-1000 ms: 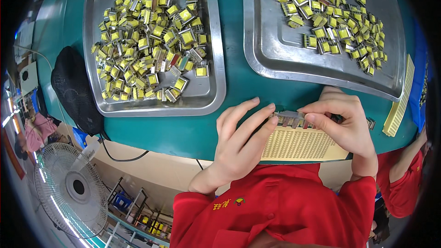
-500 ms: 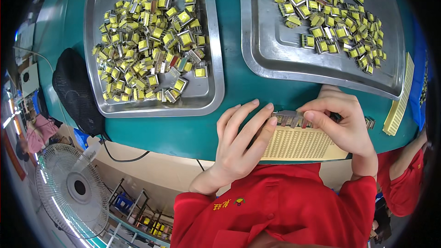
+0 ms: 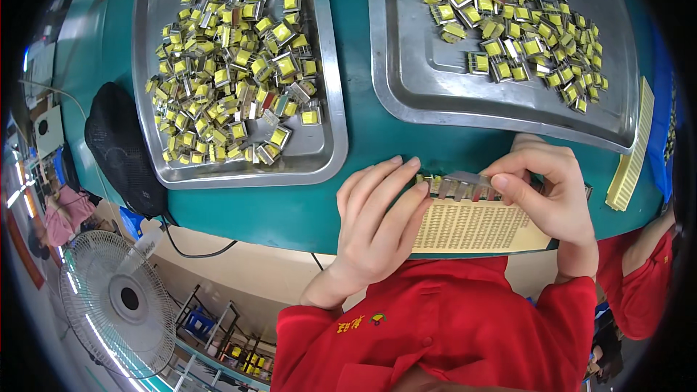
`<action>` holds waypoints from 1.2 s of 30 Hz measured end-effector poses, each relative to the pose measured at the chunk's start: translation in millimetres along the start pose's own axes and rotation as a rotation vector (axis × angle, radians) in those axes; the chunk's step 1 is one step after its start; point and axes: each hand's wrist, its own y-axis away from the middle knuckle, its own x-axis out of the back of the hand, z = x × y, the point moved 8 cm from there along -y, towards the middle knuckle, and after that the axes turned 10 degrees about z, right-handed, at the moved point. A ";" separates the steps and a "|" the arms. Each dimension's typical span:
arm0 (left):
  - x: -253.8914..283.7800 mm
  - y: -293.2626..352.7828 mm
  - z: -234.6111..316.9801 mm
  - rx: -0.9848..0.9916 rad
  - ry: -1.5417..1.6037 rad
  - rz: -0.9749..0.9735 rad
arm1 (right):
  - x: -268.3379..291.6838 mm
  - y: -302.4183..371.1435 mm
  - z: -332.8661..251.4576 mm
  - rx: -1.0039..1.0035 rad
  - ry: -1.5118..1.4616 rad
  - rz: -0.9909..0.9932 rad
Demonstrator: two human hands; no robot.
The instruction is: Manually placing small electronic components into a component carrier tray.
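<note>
A row of small transformers (image 3: 428,184), yellow with grey cores, stands along the far edge of a cream perforated board (image 3: 472,226). My left hand (image 3: 374,221) is at the row's left end, thumb on the near side and fingertips on the far side, steadying it. A thin grey strip (image 3: 465,176) lies slantwise over the row. Thumb and forefinger of my right hand (image 3: 544,185) pinch its right end. My right fingers hide the right part of the row.
Two metal trays, left (image 3: 330,123) and right (image 3: 406,105), hold many loose transformers. A cream slotted strip (image 3: 628,152) lies at the right by a blue bin (image 3: 662,131). A black mesh-covered object (image 3: 120,145) and a fan (image 3: 120,301) are at left. Another person's arm (image 3: 642,254) shows at right.
The grey strip now sits more to the right and tilts over the row, uncovering yellow transformer tops at the left end. My right hand has shifted slightly right, my left hand slightly left.
</note>
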 end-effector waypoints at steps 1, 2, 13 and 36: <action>1.7 -0.6 -1.8 0.035 0.034 0.015 | 0.6 1.0 4.2 -0.062 -0.017 -0.008; 2.1 -1.3 -1.8 0.034 0.038 0.013 | 2.0 2.0 5.3 -0.065 -0.015 -0.004; -2.8 -1.6 5.9 -0.073 -0.058 -0.066 | -0.4 3.4 3.0 0.070 0.058 -0.021; -3.6 -1.4 6.3 -0.084 -0.064 -0.058 | -1.7 4.8 2.5 0.144 0.080 -0.011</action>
